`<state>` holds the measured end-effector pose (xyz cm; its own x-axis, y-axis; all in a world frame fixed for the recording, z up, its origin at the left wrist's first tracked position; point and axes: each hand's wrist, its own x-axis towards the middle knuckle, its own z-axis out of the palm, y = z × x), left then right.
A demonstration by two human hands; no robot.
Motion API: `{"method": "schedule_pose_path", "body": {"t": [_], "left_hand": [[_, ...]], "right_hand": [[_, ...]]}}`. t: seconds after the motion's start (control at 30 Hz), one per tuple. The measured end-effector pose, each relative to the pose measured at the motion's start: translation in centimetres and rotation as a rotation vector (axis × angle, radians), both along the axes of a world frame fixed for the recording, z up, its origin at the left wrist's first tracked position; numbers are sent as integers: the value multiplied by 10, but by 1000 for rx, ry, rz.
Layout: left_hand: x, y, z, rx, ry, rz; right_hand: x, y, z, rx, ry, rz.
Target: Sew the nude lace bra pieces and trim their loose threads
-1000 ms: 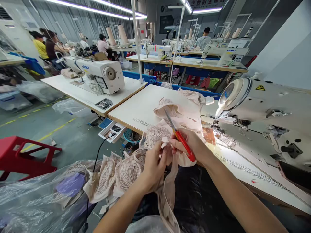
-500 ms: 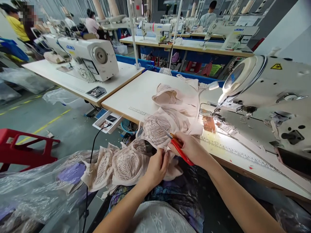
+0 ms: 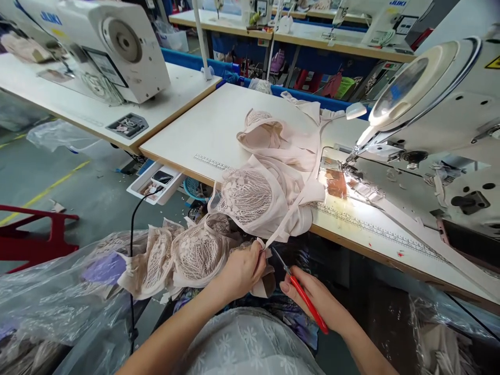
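Note:
My left hand (image 3: 247, 268) is closed, pinching the end of a pale pink fabric strap (image 3: 287, 223) just below the table edge. The strap runs up toward a lace bra (image 3: 250, 195) that hangs partly over that edge. In my right hand (image 3: 318, 297) is a pair of scissors (image 3: 300, 291) with red handles, its blades pointing up and left close to the strap's end. Whether the blades touch the fabric I cannot tell. Another lace bra (image 3: 199, 258) lies to the left of my left hand, over my lap.
A sewing machine (image 3: 429, 114) with its lamp lit stands at the right of the white table (image 3: 195, 125). More bra pieces (image 3: 265, 130) lie on the tabletop. A small white drawer (image 3: 156, 182) juts out below. Plastic bags (image 3: 50, 291) and a red stool (image 3: 35, 234) are at left.
The scissors have moved down and right, away from the bra cup to beside the strap's end. My left hand has shifted slightly, and the strap now stretches taut. The view has tilted downward.

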<state>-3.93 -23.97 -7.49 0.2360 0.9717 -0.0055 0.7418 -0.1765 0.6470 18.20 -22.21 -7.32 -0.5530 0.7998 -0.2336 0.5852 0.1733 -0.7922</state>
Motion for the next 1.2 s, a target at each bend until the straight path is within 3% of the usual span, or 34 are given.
{"method": "schedule_pose_path", "body": {"t": [0.23,0.3,0.4,0.5,0.67,0.87,1.03,1.2], "left_hand": [[-1,1,5,-87,13,-47],[-4,4,11,-129,-86,-34],[-4,9,24,-156,-289,-36],[1,13,39,-153,-433,-60],[16,20,57,-113,-491,-178],[30,32,68,-8,-590,-304],[46,26,64,-31,-587,-151],[55,17,55,-15,-562,-132]], "right_hand": [[-9,16,-6,-41,-60,-1],[-8,14,4,10,-28,-73],[-7,13,31,219,88,-196],[-8,17,58,337,208,-216],[-10,25,84,162,217,-176],[-6,30,94,117,229,-259],[0,30,92,79,295,-401],[-2,28,95,-44,378,-446]]}}
